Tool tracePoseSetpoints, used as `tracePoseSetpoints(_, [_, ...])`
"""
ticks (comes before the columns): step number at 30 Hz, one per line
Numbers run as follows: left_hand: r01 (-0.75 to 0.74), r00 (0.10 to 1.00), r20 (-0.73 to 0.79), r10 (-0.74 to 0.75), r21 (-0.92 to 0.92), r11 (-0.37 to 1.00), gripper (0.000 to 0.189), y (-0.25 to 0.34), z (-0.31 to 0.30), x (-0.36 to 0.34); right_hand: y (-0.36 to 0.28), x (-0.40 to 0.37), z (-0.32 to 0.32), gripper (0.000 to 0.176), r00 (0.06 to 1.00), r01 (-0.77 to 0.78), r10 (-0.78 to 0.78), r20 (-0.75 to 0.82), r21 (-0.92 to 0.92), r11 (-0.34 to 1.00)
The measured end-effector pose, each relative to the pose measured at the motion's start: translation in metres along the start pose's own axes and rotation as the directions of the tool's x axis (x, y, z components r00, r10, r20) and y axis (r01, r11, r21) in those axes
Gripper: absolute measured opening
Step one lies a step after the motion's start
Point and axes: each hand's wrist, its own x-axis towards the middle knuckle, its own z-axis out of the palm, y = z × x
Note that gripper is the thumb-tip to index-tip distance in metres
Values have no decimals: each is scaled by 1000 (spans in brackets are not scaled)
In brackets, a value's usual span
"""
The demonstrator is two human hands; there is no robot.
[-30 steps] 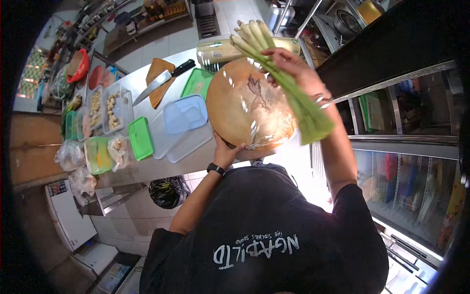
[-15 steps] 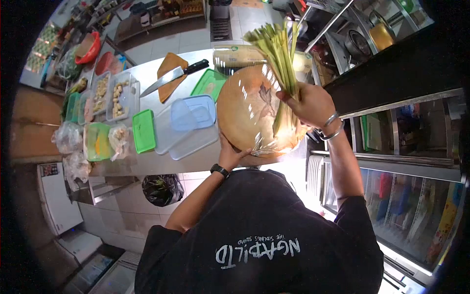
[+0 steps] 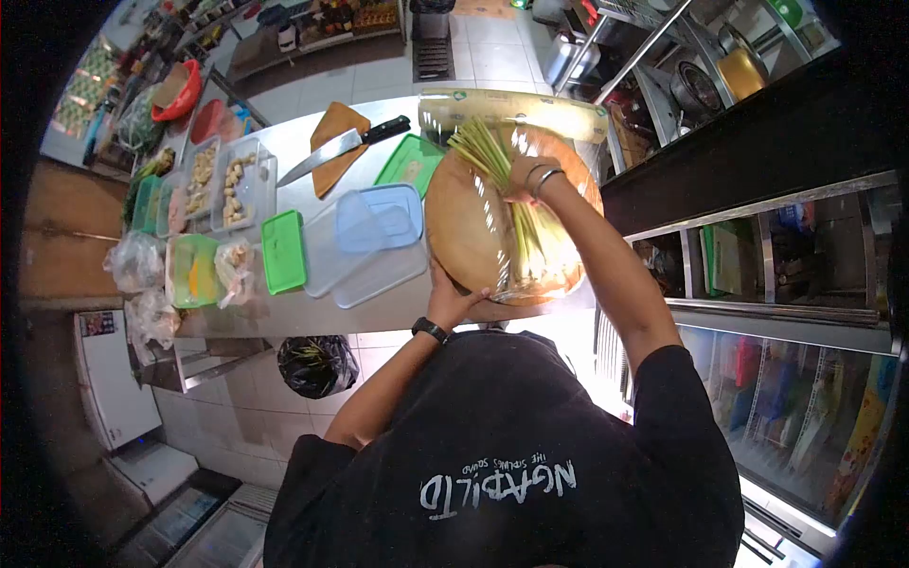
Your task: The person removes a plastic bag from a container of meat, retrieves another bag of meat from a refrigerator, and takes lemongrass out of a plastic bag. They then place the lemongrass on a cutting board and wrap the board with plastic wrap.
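A bunch of lemongrass (image 3: pixel 528 232) lies over the round wooden chopping board (image 3: pixel 459 227), its trimmed green ends pointing away and its pale ends toward me. Clear plastic wrap (image 3: pixel 481 204) covers the board with shiny creases. My right hand (image 3: pixel 530 177), with bangles at the wrist, is closed round the upper part of the bunch. At the board's near left edge, my left hand (image 3: pixel 454 298) grips the border of the plastic wrap, thumb on top and fingers along the rim.
Behind the board lies a large roll of plastic wrap (image 3: pixel 549 118). To the left are a knife (image 3: pixel 331 151) on a brown piece, a green lid (image 3: pixel 284 252), clear lids (image 3: pixel 379 222) and food tubs (image 3: pixel 237 189). A black bag (image 3: pixel 317 367) sits on the floor; shelving (image 3: pixel 701 85) stands right.
My right hand has brought the lemongrass down from a raised, upright hold onto the wrapped board, moving left and away from me. My left hand stays at the board's edge.
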Motion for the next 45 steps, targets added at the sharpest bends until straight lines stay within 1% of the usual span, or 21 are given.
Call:
tracePoseSetpoints(1, [-44,999,-7,44,-79,996,131,-6,3,2,2,11,11,57,1000,2,-2,-2,-1,1000])
tracePoseSetpoints(3, [-85,996,-25,82,-158,984,132,-13,4,3,6,36,44,61,973,-2,-18,-228,-85,996])
tracePoseSetpoints(5, [-27,999,-42,26,-27,999,132,-9,4,0,7,25,53,75,968,-25,14,-251,-40,999])
tracePoseSetpoints(7, [1,999,-45,-3,-35,999,133,-8,5,-1,3,-10,60,111,968,-87,94,-232,39,995])
tracePoseSetpoints(8, [18,999,-42,-20,-41,999,133,-6,4,0,1,-25,77,111,969,-82,88,-233,35,996])
tracePoseSetpoints(10, [-22,999,-41,20,-49,999,133,-3,1,1,0,-46,112,126,861,-113,110,-496,25,993])
tracePoseSetpoints(13, [-30,1000,-10,29,-30,999,133,-19,5,3,-4,-40,139,136,809,-140,154,-567,68,988])
tracePoseSetpoints(14, [-2,1000,-10,2,-6,1000,133,-28,7,6,-2,-38,147,133,695,-146,142,-705,55,988])
tracePoseSetpoints(15, [-11,1000,11,11,2,1000,133,-26,6,7,1,-37,141,133,689,-164,166,-705,72,984])
tracePoseSetpoints(17, [-40,999,-7,40,-76,996,131,-15,3,3,8,-37,123,128,890,-111,213,-404,262,959])
tracePoseSetpoints(18, [-51,999,16,52,-70,996,131,-3,0,-1,7,-38,129,120,815,-128,208,-540,183,975])
tracePoseSetpoints(23, [-24,997,70,36,-163,986,127,19,-5,-5,-5,-51,130,103,811,-216,315,-493,248,944])
tracePoseSetpoints(25, [-12,997,78,21,-106,994,127,8,-3,-2,-9,-46,146,101,728,-219,287,-623,186,958])
tracePoseSetpoints(28, [-9,998,66,7,20,1000,126,3,-5,2,-2,-47,146,102,837,-101,207,-507,228,968])
tracePoseSetpoints(30, [-6,999,48,2,96,995,126,-1,-5,1,1,-56,145,103,837,-89,180,-516,196,977])
tracePoseSetpoints(32, [-91,993,66,99,-118,989,126,-11,-2,4,6,-59,145,105,826,-74,144,-545,148,986])
tracePoseSetpoints(37, [-128,992,32,126,95,987,125,2,-10,0,8,-55,150,104,822,-7,84,-563,137,991])
tracePoseSetpoints(40, [11,999,41,-14,78,997,119,1,-24,-5,4,-62,149,102,792,-8,73,-605,110,994])
tracePoseSetpoints(42, [253,967,-20,-255,206,945,98,1,-35,-3,2,-64,145,100,831,-19,93,-549,140,990])
tracePoseSetpoints(43, [252,967,-17,-254,209,945,98,-6,-41,-1,2,-65,146,100,831,-21,97,-548,143,989])
tracePoseSetpoints(45, [100,993,36,-116,311,945,66,-13,-53,0,1,-67,151,96,797,16,55,-601,112,994])
